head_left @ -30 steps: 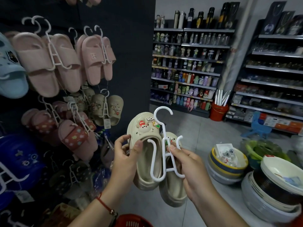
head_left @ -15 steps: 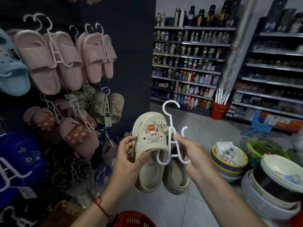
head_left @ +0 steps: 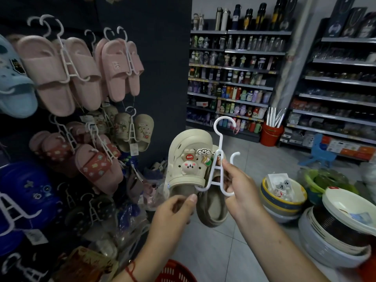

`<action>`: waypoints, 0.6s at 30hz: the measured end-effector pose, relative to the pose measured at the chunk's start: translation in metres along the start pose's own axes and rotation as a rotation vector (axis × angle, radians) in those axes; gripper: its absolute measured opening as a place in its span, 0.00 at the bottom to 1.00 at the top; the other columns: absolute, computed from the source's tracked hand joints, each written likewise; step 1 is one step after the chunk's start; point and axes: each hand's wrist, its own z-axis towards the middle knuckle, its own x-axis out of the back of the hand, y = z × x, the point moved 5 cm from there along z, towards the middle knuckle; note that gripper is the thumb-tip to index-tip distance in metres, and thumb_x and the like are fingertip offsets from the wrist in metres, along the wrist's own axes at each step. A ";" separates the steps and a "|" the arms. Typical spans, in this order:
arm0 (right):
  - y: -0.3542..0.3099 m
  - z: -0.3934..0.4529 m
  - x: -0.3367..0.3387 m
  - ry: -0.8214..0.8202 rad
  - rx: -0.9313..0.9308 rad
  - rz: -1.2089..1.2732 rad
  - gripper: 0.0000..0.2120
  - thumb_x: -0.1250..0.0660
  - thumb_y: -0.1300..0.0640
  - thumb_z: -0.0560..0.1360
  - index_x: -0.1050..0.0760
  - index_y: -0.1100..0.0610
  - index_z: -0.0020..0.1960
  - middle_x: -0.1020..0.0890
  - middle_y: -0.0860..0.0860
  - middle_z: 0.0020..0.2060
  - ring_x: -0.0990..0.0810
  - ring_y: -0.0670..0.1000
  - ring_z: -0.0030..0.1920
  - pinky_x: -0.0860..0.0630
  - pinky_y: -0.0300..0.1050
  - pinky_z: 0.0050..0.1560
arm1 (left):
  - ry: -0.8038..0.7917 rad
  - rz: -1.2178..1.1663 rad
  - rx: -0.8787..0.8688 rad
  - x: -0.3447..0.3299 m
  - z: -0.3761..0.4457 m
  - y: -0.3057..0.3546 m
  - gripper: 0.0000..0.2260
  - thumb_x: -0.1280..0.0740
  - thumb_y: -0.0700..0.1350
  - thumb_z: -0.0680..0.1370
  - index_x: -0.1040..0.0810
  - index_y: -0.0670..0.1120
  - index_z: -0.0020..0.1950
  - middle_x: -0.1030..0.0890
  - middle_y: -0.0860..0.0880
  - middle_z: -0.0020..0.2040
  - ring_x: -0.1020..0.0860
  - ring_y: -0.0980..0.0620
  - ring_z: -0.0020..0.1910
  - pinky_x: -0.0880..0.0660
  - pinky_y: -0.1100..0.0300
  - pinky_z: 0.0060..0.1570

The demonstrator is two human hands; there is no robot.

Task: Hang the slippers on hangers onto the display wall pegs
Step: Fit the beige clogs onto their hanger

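Observation:
A pair of beige clog slippers [head_left: 188, 159] with cartoon charms hangs on a white plastic hanger [head_left: 220, 159], held up in front of me at centre. My right hand [head_left: 237, 190] pinches the hanger's middle bars, its hook pointing up. My left hand [head_left: 173, 214] holds the lower edge of the front slipper from below. The second slipper [head_left: 213, 210] sits behind, mostly hidden. The dark display wall [head_left: 162, 68] stands to the left, apart from the pair.
Pink slippers [head_left: 118, 66], beige clogs [head_left: 132, 131], red-strapped slippers [head_left: 95, 165] and blue clogs [head_left: 14, 82] hang on the wall's pegs. Stacked bowls and basins [head_left: 333, 220] sit at right. A red basket [head_left: 175, 271] is below. Shelves of bottles [head_left: 234, 78] line the back.
Both hands raised the pair and turned the front slipper so its charms face me. My left hand slid down to its lower edge; my right hand moved up the hanger.

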 end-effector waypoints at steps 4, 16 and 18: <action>0.008 -0.005 -0.005 -0.046 -0.041 -0.045 0.14 0.27 0.58 0.74 0.17 0.66 0.55 0.16 0.66 0.53 0.17 0.65 0.57 0.25 0.64 0.65 | -0.107 -0.389 0.132 -0.023 0.006 0.005 0.18 0.29 0.58 0.73 0.20 0.53 0.60 0.13 0.51 0.49 0.15 0.52 0.45 0.21 0.56 0.42; 0.000 -0.008 0.011 -0.024 -0.007 0.020 0.14 0.35 0.56 0.81 0.21 0.62 0.62 0.14 0.58 0.53 0.16 0.53 0.55 0.21 0.49 0.59 | 0.135 -0.572 0.112 -0.010 0.037 0.006 0.04 0.28 0.45 0.77 0.19 0.45 0.48 0.21 0.44 0.36 0.25 0.49 0.30 0.28 0.60 0.30; -0.004 -0.003 0.020 0.028 0.014 0.087 0.17 0.36 0.70 0.78 0.24 0.61 0.64 0.15 0.60 0.54 0.16 0.56 0.56 0.22 0.50 0.61 | 0.152 -0.563 0.109 -0.005 0.037 0.001 0.10 0.27 0.46 0.76 0.18 0.44 0.54 0.15 0.39 0.48 0.17 0.40 0.43 0.19 0.51 0.39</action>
